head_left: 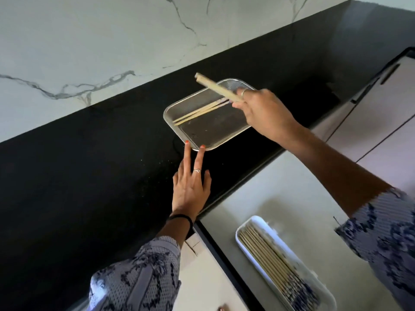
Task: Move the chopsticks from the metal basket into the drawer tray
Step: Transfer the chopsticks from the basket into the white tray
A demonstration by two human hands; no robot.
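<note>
Since the drawer tray (244, 230), nearest the camera and well below the metal basket (179, 122), already holds a full row of chopsticks (269, 261), most of the job looks done. Just short of the basket, the left hand (189, 189) lies flat on the black counter (89, 176), straight fingertips touching the basket's near rim. Over the basket's right end, the right hand (262, 111) pinches a lifted pair (215, 86), blurred by motion. Two or three sticks (197, 113) remain inside the basket; their exact count is unclear, and the tray's lower end is cut off.
</note>
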